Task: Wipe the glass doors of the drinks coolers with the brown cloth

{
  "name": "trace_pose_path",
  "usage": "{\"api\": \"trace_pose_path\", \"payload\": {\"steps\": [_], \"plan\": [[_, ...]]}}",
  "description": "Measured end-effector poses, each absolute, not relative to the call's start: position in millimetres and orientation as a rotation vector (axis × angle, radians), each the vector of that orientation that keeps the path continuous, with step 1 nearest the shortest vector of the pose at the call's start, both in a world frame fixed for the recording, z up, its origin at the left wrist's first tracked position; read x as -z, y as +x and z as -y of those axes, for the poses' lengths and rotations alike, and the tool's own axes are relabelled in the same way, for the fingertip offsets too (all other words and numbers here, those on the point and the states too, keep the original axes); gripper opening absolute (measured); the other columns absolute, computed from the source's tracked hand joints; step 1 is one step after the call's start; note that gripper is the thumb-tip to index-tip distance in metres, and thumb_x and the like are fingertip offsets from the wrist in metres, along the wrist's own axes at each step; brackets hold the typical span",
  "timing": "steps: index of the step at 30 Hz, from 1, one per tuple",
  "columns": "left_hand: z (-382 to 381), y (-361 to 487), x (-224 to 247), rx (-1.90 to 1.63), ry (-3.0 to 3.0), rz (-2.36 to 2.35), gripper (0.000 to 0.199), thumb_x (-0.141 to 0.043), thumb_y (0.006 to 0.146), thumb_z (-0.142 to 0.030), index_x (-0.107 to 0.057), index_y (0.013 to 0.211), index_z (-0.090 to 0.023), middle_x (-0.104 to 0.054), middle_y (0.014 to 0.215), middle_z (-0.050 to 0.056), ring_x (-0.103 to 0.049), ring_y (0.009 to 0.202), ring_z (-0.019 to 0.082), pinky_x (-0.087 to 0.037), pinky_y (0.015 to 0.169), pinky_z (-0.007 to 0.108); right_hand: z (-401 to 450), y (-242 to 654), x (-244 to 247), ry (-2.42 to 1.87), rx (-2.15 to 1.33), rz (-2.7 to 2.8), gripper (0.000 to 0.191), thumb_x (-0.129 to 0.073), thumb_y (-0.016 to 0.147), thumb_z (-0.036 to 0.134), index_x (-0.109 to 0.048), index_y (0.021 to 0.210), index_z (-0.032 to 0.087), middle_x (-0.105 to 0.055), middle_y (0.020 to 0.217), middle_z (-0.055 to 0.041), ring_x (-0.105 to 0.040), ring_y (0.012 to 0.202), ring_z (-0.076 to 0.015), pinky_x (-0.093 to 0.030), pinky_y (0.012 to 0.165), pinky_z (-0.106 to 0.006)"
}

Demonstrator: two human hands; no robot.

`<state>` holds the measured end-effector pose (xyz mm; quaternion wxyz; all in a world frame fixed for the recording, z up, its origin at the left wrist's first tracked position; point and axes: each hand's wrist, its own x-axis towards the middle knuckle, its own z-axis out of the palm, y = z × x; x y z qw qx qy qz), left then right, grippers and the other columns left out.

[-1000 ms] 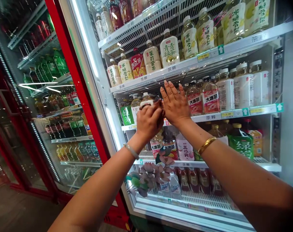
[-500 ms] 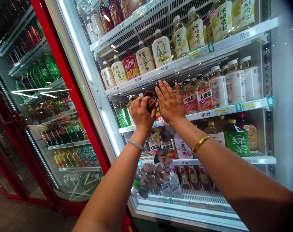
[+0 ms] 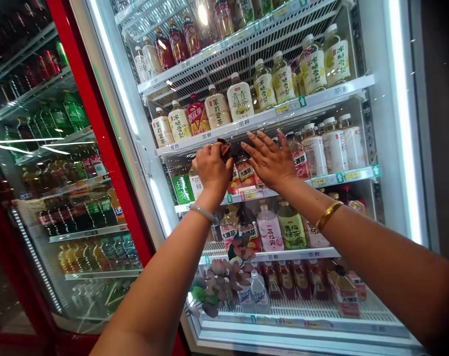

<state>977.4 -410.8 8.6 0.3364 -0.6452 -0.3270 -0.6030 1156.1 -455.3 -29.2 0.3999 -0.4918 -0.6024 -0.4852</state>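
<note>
My left hand, with a pale bangle at its wrist, is closed around a crumpled dark brown cloth. Only a bit of the cloth shows above the fingers. To its right, my right hand is raised with fingers spread and holds nothing; a gold bangle circles that wrist. Both hands are at the front of a lit drinks cooler, by its glass door, which bears a flower decal. Whether the palm touches the glass I cannot tell. Behind the hands stand red-labelled tea bottles.
Shelves of bottled drinks fill the cooler, with green tea bottles above and a pink-labelled bottle below. A red door frame separates it from another cooler at left, which holds green bottles.
My right hand has shifted right, away from the left, and its fingers are spread wider. The left hand still grips the cloth, slightly lower. The view now shows more of the cooler's right side.
</note>
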Motion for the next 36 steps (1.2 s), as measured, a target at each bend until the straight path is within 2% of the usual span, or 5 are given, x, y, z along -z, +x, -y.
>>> {"api": "trace_pose_path", "payload": {"steps": [10, 19, 27, 30, 36], "plan": [[423.4, 1007.8, 88.9, 1.405, -1.852, 0.394, 0.03, -0.072, 0.088, -0.035, -0.069, 0.116, -0.023, -0.072, 0.114, 0.011, -0.062, 0.108, 0.03, -0.04, 0.102, 0.047, 450.1, 1164.3, 37.6, -1.297, 1.247, 1.376, 0.061, -0.031, 0.107, 0.034, -0.026, 0.167, 0.029, -0.016, 0.176, -0.0007, -0.015, 0.165, -0.0233, -0.001, 0.135, -0.064], [419.1, 1015.6, -7.8, 1.643, -1.741, 0.735, 0.032, -0.066, 0.088, -0.028, -0.066, 0.12, -0.025, -0.07, 0.119, 0.012, -0.06, 0.114, 0.033, -0.041, 0.099, 0.048, 449.2, 1162.6, 36.5, -1.253, 1.153, 1.255, 0.062, -0.035, 0.105, 0.036, -0.033, 0.165, 0.02, -0.02, 0.175, -0.0115, -0.017, 0.165, -0.0266, -0.009, 0.134, -0.062], [423.4, 1005.7, 84.3, 1.337, -1.915, 0.389, 0.031, -0.068, 0.088, -0.037, -0.071, 0.116, -0.023, -0.073, 0.116, 0.012, -0.062, 0.11, 0.031, -0.041, 0.104, 0.047, 453.4, 1164.1, 34.8, -1.304, 1.134, 1.293, 0.061, -0.034, 0.105, 0.032, -0.034, 0.165, 0.023, -0.019, 0.176, -0.0107, -0.017, 0.165, -0.0263, -0.007, 0.135, -0.061], [421.9, 996.9, 66.6, 1.208, -1.971, 0.348, 0.024, -0.066, 0.092, -0.035, -0.072, 0.113, -0.027, -0.074, 0.113, 0.009, -0.064, 0.109, 0.029, -0.041, 0.103, 0.044, 455.3, 1163.5, 34.3, -1.322, 1.124, 1.306, 0.062, -0.033, 0.105, 0.033, -0.032, 0.166, 0.021, -0.018, 0.176, -0.0114, -0.017, 0.165, -0.027, -0.006, 0.135, -0.062], [422.6, 1015.1, 19.8, 1.663, -1.751, 0.749, 0.034, -0.065, 0.088, -0.03, -0.067, 0.121, -0.022, -0.07, 0.119, 0.012, -0.06, 0.114, 0.033, -0.042, 0.101, 0.047, 457.1, 1163.3, 36.5, -1.293, 1.119, 1.304, 0.06, -0.031, 0.106, 0.035, -0.033, 0.165, 0.021, -0.018, 0.176, -0.0109, -0.015, 0.165, -0.0271, -0.007, 0.134, -0.062]]}}
